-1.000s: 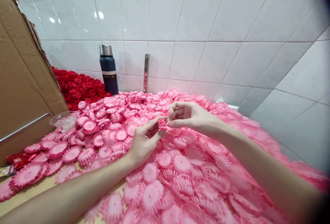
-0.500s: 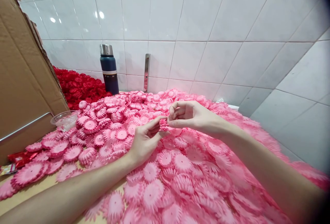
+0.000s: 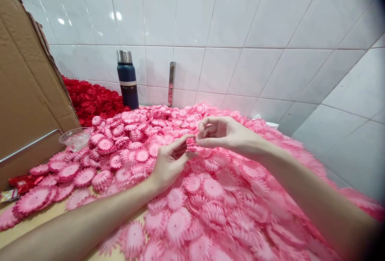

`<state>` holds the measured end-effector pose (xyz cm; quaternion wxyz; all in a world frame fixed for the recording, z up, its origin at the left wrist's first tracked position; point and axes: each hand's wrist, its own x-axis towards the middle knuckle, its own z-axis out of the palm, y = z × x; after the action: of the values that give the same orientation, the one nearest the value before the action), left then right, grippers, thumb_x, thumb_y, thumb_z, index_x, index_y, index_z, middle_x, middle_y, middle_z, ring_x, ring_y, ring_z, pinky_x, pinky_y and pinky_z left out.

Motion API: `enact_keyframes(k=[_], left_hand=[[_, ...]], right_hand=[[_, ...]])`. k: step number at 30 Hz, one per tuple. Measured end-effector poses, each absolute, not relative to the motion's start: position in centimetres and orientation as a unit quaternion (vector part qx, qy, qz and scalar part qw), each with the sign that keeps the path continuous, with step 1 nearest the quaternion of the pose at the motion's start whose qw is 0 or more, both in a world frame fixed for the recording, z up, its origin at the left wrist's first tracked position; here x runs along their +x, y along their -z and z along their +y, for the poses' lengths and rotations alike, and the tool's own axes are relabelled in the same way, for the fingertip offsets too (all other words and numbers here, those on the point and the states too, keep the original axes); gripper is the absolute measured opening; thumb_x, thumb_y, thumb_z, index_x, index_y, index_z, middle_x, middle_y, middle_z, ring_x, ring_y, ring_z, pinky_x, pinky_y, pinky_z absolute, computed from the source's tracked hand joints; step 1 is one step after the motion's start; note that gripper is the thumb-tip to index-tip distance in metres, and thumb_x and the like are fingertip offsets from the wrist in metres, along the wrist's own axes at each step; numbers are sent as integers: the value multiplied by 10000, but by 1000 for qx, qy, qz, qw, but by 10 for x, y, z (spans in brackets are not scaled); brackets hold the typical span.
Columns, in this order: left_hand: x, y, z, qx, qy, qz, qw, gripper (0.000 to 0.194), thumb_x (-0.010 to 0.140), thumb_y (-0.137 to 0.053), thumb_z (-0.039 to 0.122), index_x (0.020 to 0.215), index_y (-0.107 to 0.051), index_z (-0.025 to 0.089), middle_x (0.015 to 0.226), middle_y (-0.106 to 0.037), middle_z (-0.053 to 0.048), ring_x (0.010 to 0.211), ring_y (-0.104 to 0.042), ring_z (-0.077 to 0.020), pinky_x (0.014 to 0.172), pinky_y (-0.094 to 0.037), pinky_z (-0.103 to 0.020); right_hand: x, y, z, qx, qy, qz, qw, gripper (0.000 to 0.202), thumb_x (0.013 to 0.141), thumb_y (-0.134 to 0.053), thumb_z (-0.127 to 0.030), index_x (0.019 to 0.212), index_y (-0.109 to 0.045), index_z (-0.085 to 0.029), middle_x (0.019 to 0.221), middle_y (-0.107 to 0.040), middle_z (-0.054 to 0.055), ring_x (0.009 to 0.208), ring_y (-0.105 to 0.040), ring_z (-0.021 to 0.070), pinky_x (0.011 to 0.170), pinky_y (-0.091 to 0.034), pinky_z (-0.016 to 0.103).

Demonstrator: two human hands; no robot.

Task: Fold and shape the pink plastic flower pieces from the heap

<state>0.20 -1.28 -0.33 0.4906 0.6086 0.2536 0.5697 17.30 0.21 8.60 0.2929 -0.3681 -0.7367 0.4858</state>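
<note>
Over a heap of pink artificial flower pieces (image 3: 177,225), my two hands meet near the middle of the view. My left hand (image 3: 170,164) is closed, thumb below and fingers above, around a small pink flower piece (image 3: 191,144) with frilled edges. From the right, my right hand (image 3: 222,132) reaches in with thumb and forefinger pinched together at that piece's right side, its other fingers curled. Whatever sits between the right fingertips is too small to make out. The pieces around are round, pale in the centre and toothed at the rim; several look stacked.
A cardboard box (image 3: 30,72) stands at the left, beside a clear plastic cup (image 3: 75,137) and red wrappers (image 3: 22,183). Behind are red flower pieces (image 3: 93,98), a dark blue bottle (image 3: 128,82) and a metal strip (image 3: 171,82) against the white tiled wall (image 3: 234,8).
Both hands hold almost the same pose at the same spot, with the right fingertips shifted very slightly. The heap around them looks unchanged.
</note>
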Motion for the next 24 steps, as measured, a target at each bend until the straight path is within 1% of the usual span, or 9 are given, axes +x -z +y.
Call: enact_keyframes(k=[4,8,12,15,20,24], left_hand=[[2,2,-13,615,-566,245,491,407,760,-667,179,1163,-622,215,1151,-668,-54,1041,-626,-221,939,-498,-361],[2,3,-13,625,-562,226,493,439,776,-649,157,1207,-592,221,1187,-648,-56,1062,-614,-219,954,-484,-358],[2,4,-13,623,-561,225,497,439,777,-647,155,1208,-591,219,1176,-655,-55,1059,-616,-219,964,-476,-367],[2,5,-13,619,-564,224,498,443,771,-652,151,1205,-593,219,1168,-659,-51,1046,-622,-216,951,-486,-359],[2,5,-13,611,-576,231,492,373,764,-658,147,1131,-641,212,1123,-680,-42,996,-642,-195,912,-506,-322],[2,4,-13,597,-584,259,486,312,759,-666,174,1071,-666,178,1072,-696,-55,983,-644,-202,891,-514,-327]], right_hand=[[173,-85,2,-372,-480,-740,289,196,703,-703,-231,785,-532,-181,772,-639,35,722,-606,151,673,-487,293],[172,-83,1,-383,-447,-759,278,131,737,-651,-188,805,-538,-183,751,-640,30,703,-611,149,651,-485,285],[168,-82,0,-382,-443,-763,276,127,722,-647,-165,783,-537,-183,721,-623,17,691,-614,147,635,-487,272],[167,-81,1,-381,-443,-759,288,137,703,-653,-160,784,-544,-177,737,-625,22,694,-612,145,642,-492,271],[167,-79,3,-400,-434,-753,291,131,684,-641,-143,760,-538,-167,698,-606,19,645,-590,130,580,-470,242],[167,-76,5,-423,-390,-763,294,132,675,-605,-120,778,-540,-168,689,-591,14,613,-570,122,530,-449,228]])
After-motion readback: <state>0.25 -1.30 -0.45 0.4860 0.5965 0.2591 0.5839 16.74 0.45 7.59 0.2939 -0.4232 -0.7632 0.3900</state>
